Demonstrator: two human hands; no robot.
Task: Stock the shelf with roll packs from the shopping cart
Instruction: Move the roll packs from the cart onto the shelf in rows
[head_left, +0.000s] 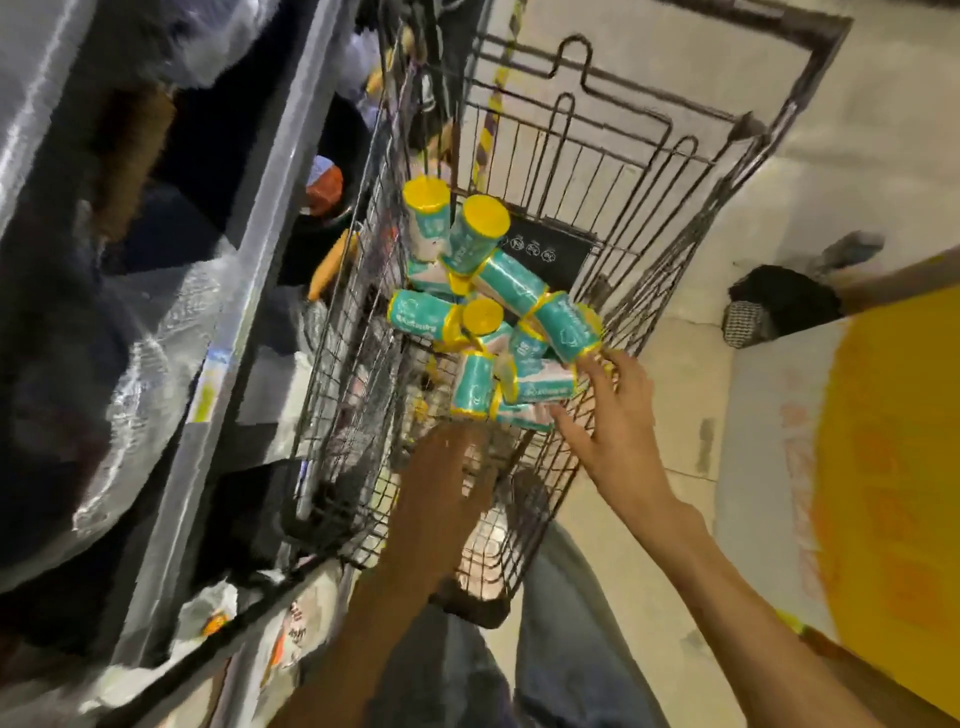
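Running left to right: shelf (244, 291), grey metal, holding film-wrapped goods, standing just beside the cart. Shopping cart (670, 218), wire, carrying a loose heap of roll packs (488, 312), teal wrap, yellow ends. Left hand (447, 483), blurred, reaching into the cart's near end; grip cannot be told. Right hand (613, 415), fingers spread and slack, touching the nearest packs, gripping nothing. Step judged: pick-up from cart. Next move calls for closing on a pack, then carrying it left to the shelf.
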